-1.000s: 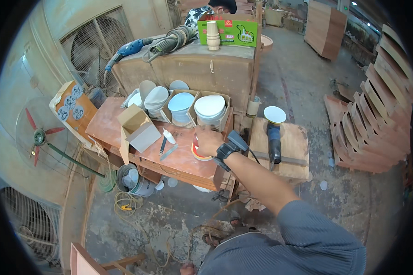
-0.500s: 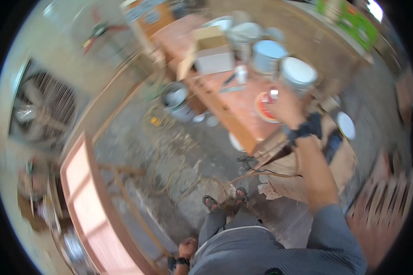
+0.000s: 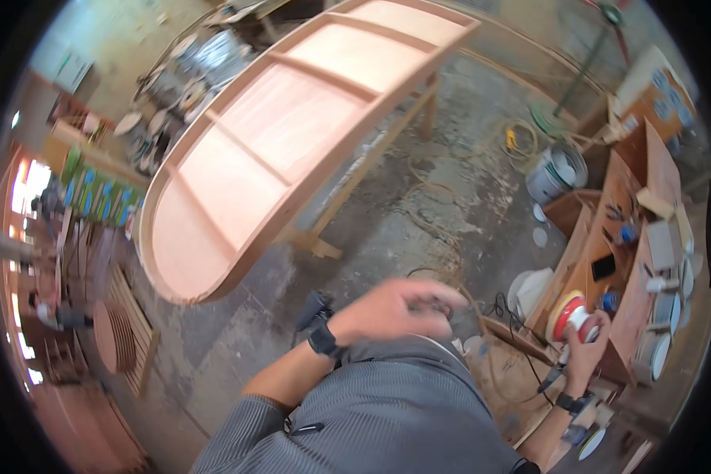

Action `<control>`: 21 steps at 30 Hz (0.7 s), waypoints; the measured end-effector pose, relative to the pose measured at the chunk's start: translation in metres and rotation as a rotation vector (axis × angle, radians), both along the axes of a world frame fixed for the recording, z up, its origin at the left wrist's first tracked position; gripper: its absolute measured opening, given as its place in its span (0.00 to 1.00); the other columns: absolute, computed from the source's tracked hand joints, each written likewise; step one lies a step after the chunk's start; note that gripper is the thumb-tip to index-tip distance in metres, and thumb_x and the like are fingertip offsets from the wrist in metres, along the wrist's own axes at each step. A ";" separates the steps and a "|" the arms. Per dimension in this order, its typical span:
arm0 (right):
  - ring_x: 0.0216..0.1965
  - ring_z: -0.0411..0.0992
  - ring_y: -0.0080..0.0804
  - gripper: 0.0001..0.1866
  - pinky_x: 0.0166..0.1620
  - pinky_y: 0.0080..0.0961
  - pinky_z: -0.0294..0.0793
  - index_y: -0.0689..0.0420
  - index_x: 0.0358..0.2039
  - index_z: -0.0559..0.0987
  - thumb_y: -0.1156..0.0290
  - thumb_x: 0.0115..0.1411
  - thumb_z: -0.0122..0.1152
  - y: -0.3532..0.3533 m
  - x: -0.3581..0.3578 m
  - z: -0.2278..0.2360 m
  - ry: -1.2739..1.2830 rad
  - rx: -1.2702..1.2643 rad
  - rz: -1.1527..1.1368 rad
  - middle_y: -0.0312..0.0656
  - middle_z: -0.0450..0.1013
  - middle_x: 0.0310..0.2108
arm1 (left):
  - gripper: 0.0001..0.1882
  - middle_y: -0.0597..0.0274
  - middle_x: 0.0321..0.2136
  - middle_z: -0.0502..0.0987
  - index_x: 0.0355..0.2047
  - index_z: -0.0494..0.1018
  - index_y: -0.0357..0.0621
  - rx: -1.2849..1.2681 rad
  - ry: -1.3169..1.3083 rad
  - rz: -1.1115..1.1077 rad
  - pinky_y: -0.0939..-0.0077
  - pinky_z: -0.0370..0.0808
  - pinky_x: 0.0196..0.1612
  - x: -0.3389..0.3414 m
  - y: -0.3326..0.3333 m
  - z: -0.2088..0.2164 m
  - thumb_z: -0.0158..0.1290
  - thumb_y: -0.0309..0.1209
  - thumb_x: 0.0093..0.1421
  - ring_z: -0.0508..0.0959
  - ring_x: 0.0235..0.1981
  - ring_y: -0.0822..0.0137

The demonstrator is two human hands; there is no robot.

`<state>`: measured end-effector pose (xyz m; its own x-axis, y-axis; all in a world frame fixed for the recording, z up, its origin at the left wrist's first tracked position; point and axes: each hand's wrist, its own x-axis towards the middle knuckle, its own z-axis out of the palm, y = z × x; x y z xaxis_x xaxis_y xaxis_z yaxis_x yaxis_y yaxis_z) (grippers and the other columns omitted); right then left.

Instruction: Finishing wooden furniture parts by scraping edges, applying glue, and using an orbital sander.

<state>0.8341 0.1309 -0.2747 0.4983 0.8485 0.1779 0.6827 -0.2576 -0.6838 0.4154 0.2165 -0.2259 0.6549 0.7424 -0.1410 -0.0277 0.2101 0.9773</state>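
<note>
My right hand (image 3: pixel 588 353) is wrapped round an orbital sander (image 3: pixel 567 313) with a red and white body and a pale round pad, held up beside the workbench at right. Its cord seems to run down past my wrist. My left hand (image 3: pixel 391 310) is raised in front of my waist, slightly smeared by motion, with its fingers stretched out and nothing visible in them. Ahead and to the left stands a long wooden panel (image 3: pixel 312 110) with one rounded end, a raised rim and several cross strips, resting on a wooden stand (image 3: pixel 387 170).
The cluttered workbench (image 3: pixel 620 316) carries a black flat object (image 3: pixel 603 267), small bottles and tubs. A bucket (image 3: pixel 557 172) and a yellowish hose (image 3: pixel 430 225) lie on the floor. At left are stacked round boards (image 3: pixel 113 336) and a person (image 3: pixel 47 308) farther off.
My view has turned left, bringing the long panel ahead. My right hand has lifted the sander off the bench. My left hand has come up from my side, its fingers now stretched out.
</note>
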 end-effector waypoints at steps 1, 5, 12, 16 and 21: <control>0.52 0.65 0.36 0.32 0.59 0.30 0.60 0.61 0.52 0.68 0.73 0.47 0.71 0.004 -0.026 -0.006 0.025 -0.024 0.058 0.44 0.67 0.48 | 0.26 0.55 0.49 0.76 0.51 0.74 0.39 0.174 -0.101 -0.221 0.65 0.71 0.54 -0.007 -0.006 0.038 0.64 0.36 0.53 0.75 0.51 0.60; 0.51 0.65 0.36 0.33 0.58 0.31 0.61 0.60 0.52 0.67 0.73 0.45 0.70 0.003 -0.119 -0.013 0.117 -0.125 0.202 0.44 0.67 0.47 | 0.20 0.58 0.42 0.79 0.44 0.77 0.38 0.432 -0.788 -0.401 0.69 0.73 0.42 -0.022 -0.066 0.093 0.64 0.38 0.55 0.77 0.40 0.61; 0.50 0.67 0.38 0.35 0.56 0.32 0.65 0.60 0.51 0.68 0.71 0.42 0.72 -0.020 -0.210 -0.015 0.109 -0.254 0.415 0.45 0.68 0.47 | 0.11 0.64 0.40 0.78 0.35 0.81 0.51 0.519 -1.008 -0.315 0.63 0.68 0.48 -0.095 -0.139 0.118 0.56 0.43 0.62 0.75 0.41 0.55; 0.47 0.68 0.37 0.33 0.53 0.30 0.66 0.60 0.49 0.68 0.72 0.41 0.71 -0.011 -0.245 -0.009 0.095 -0.289 0.540 0.45 0.68 0.44 | 0.09 0.68 0.36 0.77 0.34 0.81 0.53 0.756 -0.903 -0.306 0.65 0.67 0.44 -0.127 -0.156 0.115 0.58 0.41 0.61 0.74 0.37 0.61; 0.44 0.69 0.37 0.32 0.51 0.30 0.68 0.60 0.48 0.69 0.71 0.40 0.71 0.014 -0.281 -0.012 0.093 -0.261 0.773 0.44 0.69 0.41 | 0.06 0.72 0.31 0.75 0.31 0.81 0.54 0.846 -0.920 0.064 0.68 0.66 0.39 -0.142 -0.200 0.124 0.59 0.39 0.61 0.72 0.33 0.67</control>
